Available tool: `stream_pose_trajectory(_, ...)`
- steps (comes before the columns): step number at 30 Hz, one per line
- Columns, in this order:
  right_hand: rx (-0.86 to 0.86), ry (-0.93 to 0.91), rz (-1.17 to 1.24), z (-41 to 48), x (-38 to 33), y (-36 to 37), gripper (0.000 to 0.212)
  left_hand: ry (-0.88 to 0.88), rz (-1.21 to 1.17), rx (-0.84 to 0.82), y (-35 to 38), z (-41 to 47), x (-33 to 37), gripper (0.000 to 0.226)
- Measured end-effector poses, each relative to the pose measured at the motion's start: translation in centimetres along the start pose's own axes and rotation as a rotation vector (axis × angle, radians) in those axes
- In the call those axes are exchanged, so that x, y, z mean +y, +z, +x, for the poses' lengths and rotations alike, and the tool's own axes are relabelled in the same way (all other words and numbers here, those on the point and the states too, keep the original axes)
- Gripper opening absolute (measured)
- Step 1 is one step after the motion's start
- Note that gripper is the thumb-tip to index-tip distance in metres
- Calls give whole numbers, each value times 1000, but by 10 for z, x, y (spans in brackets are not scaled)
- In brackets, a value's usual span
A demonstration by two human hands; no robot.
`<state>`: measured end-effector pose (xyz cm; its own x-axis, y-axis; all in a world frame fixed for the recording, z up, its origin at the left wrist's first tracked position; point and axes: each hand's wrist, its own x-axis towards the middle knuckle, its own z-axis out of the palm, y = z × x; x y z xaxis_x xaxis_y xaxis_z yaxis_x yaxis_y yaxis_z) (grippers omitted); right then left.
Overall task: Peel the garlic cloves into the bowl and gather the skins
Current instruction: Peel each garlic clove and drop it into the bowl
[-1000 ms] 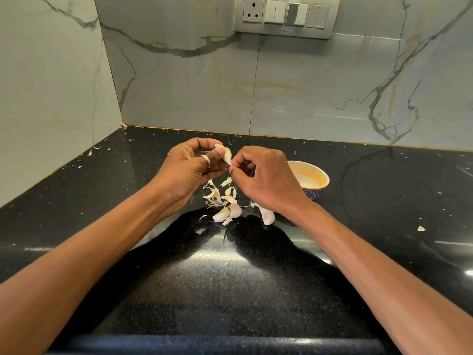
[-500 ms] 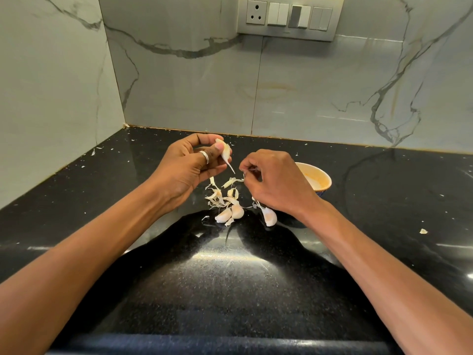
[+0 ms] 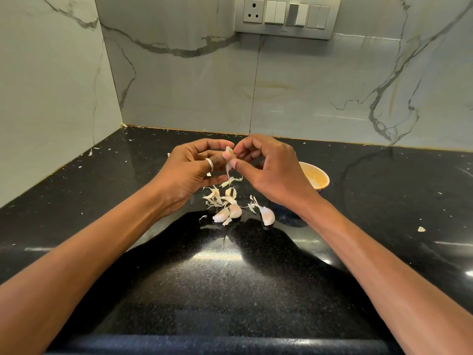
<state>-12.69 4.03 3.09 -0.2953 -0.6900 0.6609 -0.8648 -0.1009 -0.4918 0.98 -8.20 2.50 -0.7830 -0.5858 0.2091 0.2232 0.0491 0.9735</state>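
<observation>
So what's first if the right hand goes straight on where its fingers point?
The garlic clove held in the left hand; the right hand seems to pinch it, though depth is unclear.

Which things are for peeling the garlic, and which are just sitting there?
For the job: held clove, pinched by left hand and right hand; cloves on the counter; loose skins; bowl.
Just there: switch panel; marble wall; ring.

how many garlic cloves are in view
4. One pale garlic clove pinched between left hand and right hand; two cloves touching on the black stone counter; one clove right of them. Others may hide under papery skins.
</observation>
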Motion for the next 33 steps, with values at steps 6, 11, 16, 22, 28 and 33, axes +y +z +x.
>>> stream_pose_trajectory(6, -13, -16, -83, -2, 1, 3, 8, 14, -11, 17, 0, 0, 0, 23)
stream_pose_trajectory(11, -51, -10, -72, -3, 0, 0, 7, 18, 7, 37, 1, -1, 1, 28)
stream_pose_trajectory(16, 35, 43, 0, 1, 1, -2, 8, 41, 82, 5, 3, -1, -1, 30)
stream_pose_trajectory(22, 14, 80, 22, 2, 1, -1, 11, 96, 215, -2, 4, -4, -3, 24)
stream_pose_trajectory(28, 1, 168, 117, 3, 2, -2, 7, 88, 227, 19, 4, -4, -2, 28)
stream_pose_trajectory(33, -9, 248, 259, 1, 0, -1, 10, 97, 241, 36, 4, -5, -2, 32)
